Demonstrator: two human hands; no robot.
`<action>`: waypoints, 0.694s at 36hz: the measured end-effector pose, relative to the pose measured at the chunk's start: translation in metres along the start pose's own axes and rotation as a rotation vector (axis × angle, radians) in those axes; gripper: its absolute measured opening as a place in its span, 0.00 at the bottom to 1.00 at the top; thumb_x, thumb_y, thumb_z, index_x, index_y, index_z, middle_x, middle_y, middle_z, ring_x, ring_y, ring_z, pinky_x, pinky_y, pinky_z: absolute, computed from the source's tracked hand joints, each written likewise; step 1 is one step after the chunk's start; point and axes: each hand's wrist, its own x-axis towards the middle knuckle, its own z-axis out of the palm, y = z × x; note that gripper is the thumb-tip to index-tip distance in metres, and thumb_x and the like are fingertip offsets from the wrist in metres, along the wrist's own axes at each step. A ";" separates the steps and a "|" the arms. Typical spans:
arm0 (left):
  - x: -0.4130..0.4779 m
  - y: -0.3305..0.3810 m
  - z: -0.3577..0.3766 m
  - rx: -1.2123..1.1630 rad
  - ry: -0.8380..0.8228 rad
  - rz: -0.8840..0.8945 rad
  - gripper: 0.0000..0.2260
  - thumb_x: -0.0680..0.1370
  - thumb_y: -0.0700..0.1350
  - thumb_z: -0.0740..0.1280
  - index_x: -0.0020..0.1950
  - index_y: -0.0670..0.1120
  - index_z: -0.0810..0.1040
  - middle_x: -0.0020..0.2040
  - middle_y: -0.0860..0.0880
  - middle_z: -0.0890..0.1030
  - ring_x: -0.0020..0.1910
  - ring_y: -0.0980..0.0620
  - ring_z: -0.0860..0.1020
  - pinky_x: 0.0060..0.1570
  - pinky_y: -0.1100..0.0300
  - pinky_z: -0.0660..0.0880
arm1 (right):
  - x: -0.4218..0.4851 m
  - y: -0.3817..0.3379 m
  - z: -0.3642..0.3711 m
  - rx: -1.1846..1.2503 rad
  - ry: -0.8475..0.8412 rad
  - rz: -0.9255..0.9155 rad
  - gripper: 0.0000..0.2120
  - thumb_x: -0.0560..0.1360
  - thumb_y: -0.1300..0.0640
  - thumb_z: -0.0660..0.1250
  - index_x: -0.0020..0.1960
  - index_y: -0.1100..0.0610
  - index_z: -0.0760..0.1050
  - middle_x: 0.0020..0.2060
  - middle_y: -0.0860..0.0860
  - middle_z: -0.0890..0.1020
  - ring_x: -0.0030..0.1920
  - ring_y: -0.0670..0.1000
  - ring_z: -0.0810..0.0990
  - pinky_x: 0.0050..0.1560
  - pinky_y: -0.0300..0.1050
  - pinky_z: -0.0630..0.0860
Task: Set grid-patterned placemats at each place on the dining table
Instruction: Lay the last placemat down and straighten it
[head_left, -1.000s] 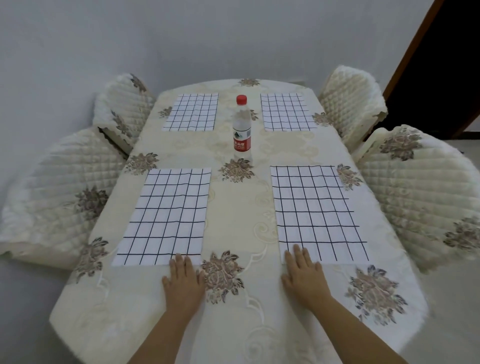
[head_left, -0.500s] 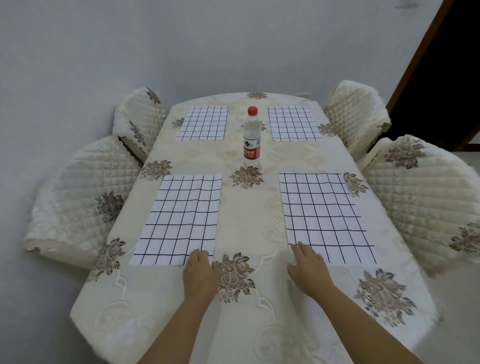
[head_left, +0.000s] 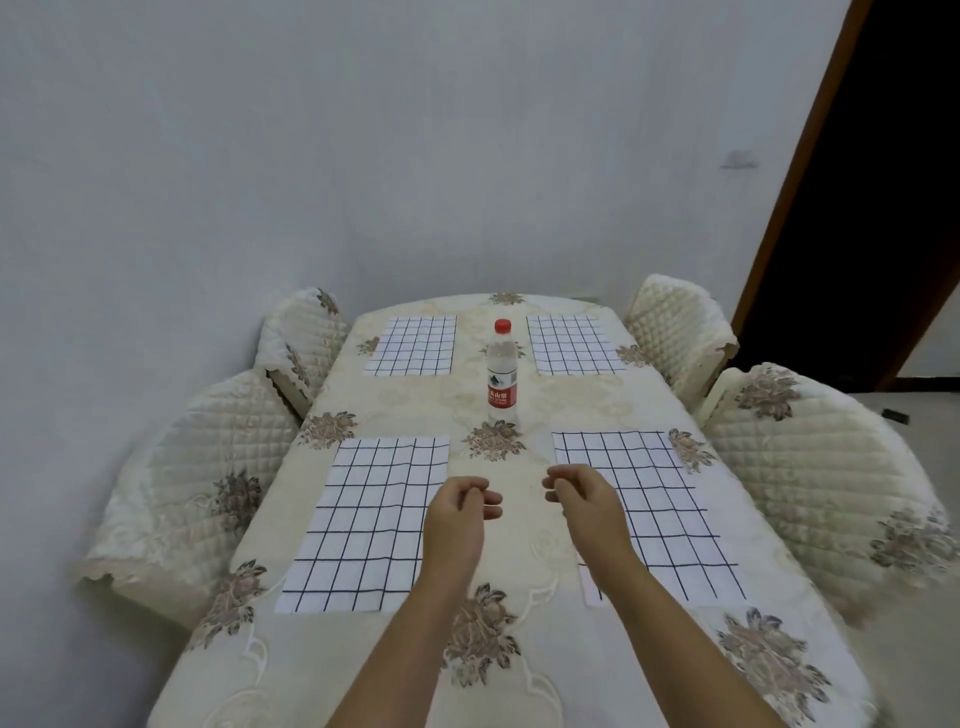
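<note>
White placemats with a black grid lie flat on the cream floral tablecloth of the dining table (head_left: 524, 551): a near-left mat (head_left: 363, 525), a near-right mat (head_left: 670, 514), a far-left mat (head_left: 413, 345) and a far-right mat (head_left: 571, 344). My left hand (head_left: 457, 519) and my right hand (head_left: 587, 506) hover over the table between the two near mats. Their fingers are loosely curled and hold nothing. My right forearm covers part of the near-right mat's inner edge.
A water bottle (head_left: 502, 374) with a red cap stands upright at the table's middle. Quilted cream chairs flank the table: two on the left (head_left: 197, 483) (head_left: 301, 338), two on the right (head_left: 675, 332) (head_left: 810, 467). A dark doorway (head_left: 883, 182) opens at the right.
Both hands have lifted off the near edges of the two near mats and curled loosely above the table. The view has pulled back and tilted up.
</note>
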 end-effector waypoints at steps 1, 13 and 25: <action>-0.005 0.004 -0.001 -0.020 -0.004 0.004 0.10 0.79 0.36 0.55 0.46 0.45 0.74 0.41 0.49 0.80 0.37 0.54 0.78 0.36 0.64 0.68 | -0.004 -0.007 0.000 0.039 0.010 -0.008 0.11 0.77 0.65 0.58 0.45 0.51 0.74 0.43 0.48 0.80 0.44 0.48 0.78 0.39 0.36 0.70; -0.051 -0.009 -0.031 -0.054 0.027 -0.045 0.10 0.79 0.35 0.56 0.46 0.45 0.75 0.40 0.48 0.81 0.37 0.53 0.78 0.36 0.63 0.68 | -0.054 -0.012 0.020 0.154 0.001 0.024 0.10 0.77 0.66 0.57 0.45 0.55 0.74 0.41 0.51 0.80 0.41 0.48 0.79 0.38 0.36 0.70; -0.058 -0.010 -0.035 -0.058 0.040 -0.070 0.10 0.79 0.36 0.56 0.46 0.46 0.75 0.40 0.48 0.81 0.38 0.52 0.78 0.35 0.61 0.68 | -0.067 -0.014 0.013 0.138 0.050 0.033 0.10 0.77 0.66 0.58 0.45 0.55 0.75 0.41 0.51 0.81 0.40 0.47 0.79 0.40 0.38 0.70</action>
